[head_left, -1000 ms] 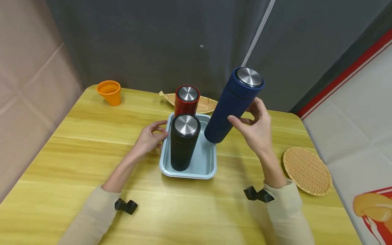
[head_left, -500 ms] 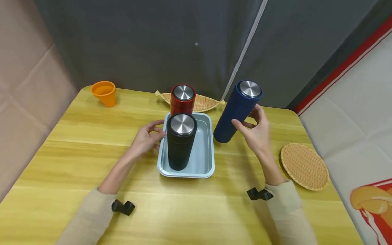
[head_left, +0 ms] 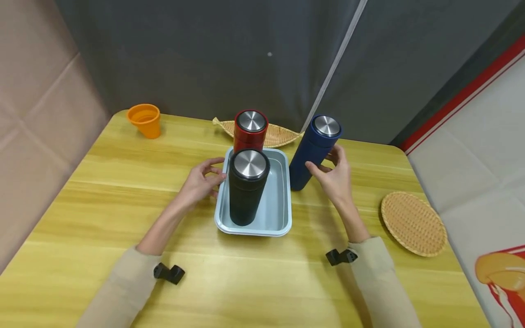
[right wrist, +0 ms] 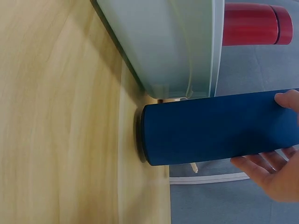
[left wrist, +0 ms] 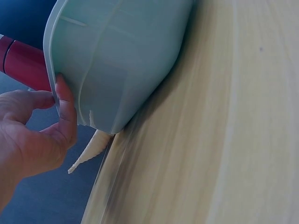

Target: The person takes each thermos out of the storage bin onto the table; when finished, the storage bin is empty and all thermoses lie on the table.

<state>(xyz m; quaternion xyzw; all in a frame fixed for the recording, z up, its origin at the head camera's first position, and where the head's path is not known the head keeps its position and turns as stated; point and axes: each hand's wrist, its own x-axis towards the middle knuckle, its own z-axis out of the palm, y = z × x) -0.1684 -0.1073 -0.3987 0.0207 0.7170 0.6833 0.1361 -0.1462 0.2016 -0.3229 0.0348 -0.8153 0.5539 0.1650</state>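
One wood-grain surface (head_left: 246, 278) lies under two forward-reaching arms (head_left: 162, 226), the left hand (head_left: 200, 183) pinching the rim of a pale blue tray (head_left: 289, 200), the right hand (head_left: 334, 177) gripping a navy bottle (head_left: 308, 157) just right of the tray. The surface stretches from there to a woven mat (head_left: 414, 223) near its right edge. One second earlier, the bottle overlapped the tray's right edge.

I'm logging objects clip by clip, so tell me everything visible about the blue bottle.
The blue bottle is a tall, plain, matte-looking cylinder with a shiny, metal-looking top disc ringed in dark. Roughly upright, it is just right of the tray, outside it, pinched by the right grip. Its base is at or just above the table; whether it touches is unclear.
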